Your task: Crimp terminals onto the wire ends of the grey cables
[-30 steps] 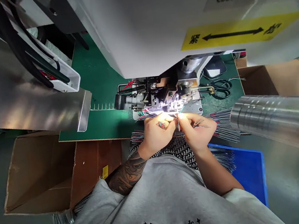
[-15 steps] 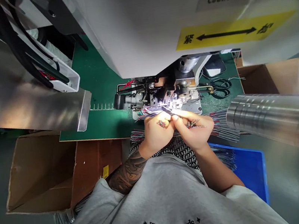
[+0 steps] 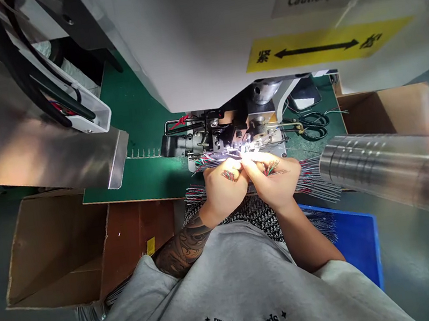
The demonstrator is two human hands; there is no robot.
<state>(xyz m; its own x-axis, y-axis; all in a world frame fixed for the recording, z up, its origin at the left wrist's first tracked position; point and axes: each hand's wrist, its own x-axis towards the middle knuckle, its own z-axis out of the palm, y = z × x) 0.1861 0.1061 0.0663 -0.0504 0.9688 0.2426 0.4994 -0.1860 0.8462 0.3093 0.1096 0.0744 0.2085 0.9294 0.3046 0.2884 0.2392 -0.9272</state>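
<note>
My left hand (image 3: 225, 190) is closed, fingertips pinched on thin coloured wires (image 3: 228, 175) at the front of the machine's lit working head (image 3: 242, 145). Beside it, nearly touching, my right hand (image 3: 278, 180) is closed too, its thumb and finger meeting the left fingertips. Coloured wire ends (image 3: 271, 167) poke out between the right fingers. The exact wire under the fingertips is hidden by glare. Several more wires (image 3: 208, 160) lie along the machine's front, left of the head. Below both hands, bundled grey cables (image 3: 319, 181) stretch out sideways.
A strip of metal terminals (image 3: 144, 154) runs into the machine from a bent metal plate (image 3: 76, 160). Scissors (image 3: 313, 126) lie right on the green table (image 3: 140, 183). Cardboard boxes (image 3: 53, 251) stand left and right. A metal cylinder (image 3: 382, 169) juts in above a blue bin (image 3: 360, 246).
Both hands have shifted slightly toward the machine head, fingertips closer to the bright spot. The small dark piece seen at the fingertips is now mostly hidden. The view has moved a little.
</note>
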